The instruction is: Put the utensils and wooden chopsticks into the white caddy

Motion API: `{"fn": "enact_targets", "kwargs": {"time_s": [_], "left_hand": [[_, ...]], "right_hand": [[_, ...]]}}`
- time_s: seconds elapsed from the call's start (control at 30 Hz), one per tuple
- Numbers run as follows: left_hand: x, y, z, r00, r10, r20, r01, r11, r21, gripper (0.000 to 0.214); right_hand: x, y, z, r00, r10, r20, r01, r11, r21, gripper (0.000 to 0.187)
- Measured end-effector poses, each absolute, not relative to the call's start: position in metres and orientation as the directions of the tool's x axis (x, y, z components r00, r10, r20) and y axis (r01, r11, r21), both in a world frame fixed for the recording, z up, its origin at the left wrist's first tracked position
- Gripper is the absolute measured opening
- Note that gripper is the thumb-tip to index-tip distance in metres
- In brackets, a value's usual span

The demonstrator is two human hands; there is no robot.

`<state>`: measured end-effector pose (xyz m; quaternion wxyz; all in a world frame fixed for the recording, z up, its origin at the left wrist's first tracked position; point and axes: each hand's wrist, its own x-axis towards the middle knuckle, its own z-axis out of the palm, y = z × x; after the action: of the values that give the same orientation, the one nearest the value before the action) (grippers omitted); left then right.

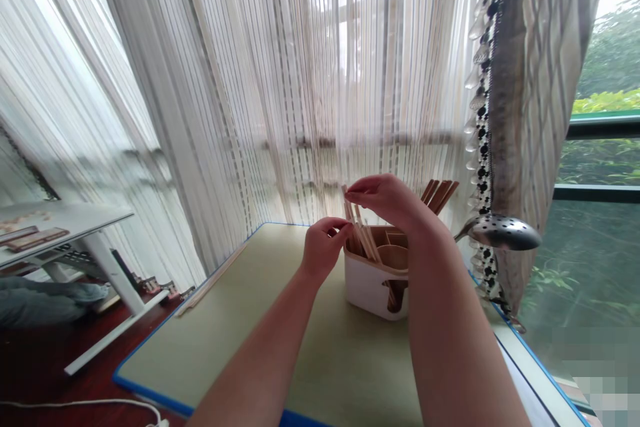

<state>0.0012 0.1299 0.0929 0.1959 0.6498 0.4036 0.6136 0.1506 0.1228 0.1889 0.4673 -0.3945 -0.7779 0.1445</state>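
A white utensil holder [373, 290] with a brown divided insert stands on the table, a dark cutout in its front wall. Several light wooden chopsticks [369, 242] lean up and to the left out of its left compartment. My left hand [324, 248] is closed in a pinch beside the holder's left rim, with a chopstick at its fingertips. Above the holder, my right hand [387, 199] pinches around the upper end of a chopstick. My right forearm hides the holder's right side. Darker brown chopsticks or handles [440, 196] and a metal slotted spoon [503, 232] stick out behind that arm.
The pale tabletop [240, 327] has a blue edge. Thin wooden strips [213, 284] lie along its left side. Sheer striped curtains [300, 80] hang behind it. Another white table [95, 220] stands at left, with a person's leg [45, 300] below. A white cable [90, 403] crosses the floor.
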Motion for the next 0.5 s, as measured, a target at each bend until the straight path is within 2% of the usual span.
{"fn": "enact_targets", "kwargs": {"time_s": [0.17,0.27,0.5], "left_hand": [[0.003,0.123,0.097,-0.086,0.733,0.674,0.421,-0.587,0.692,0.015],[0.004,0.122,0.097,-0.094,0.738,0.669,0.468,-0.560,0.684,0.013],[0.000,0.127,0.090,-0.164,0.746,0.646,0.457,-0.523,0.720,0.020]], "right_hand": [[0.146,0.120,0.193,-0.211,0.725,0.655,0.484,0.660,-0.575,0.022],[0.143,0.125,0.191,-0.198,0.703,0.683,0.469,0.679,-0.564,0.017],[0.142,0.147,0.180,-0.181,0.735,0.653,0.513,0.637,-0.575,0.018]]}}
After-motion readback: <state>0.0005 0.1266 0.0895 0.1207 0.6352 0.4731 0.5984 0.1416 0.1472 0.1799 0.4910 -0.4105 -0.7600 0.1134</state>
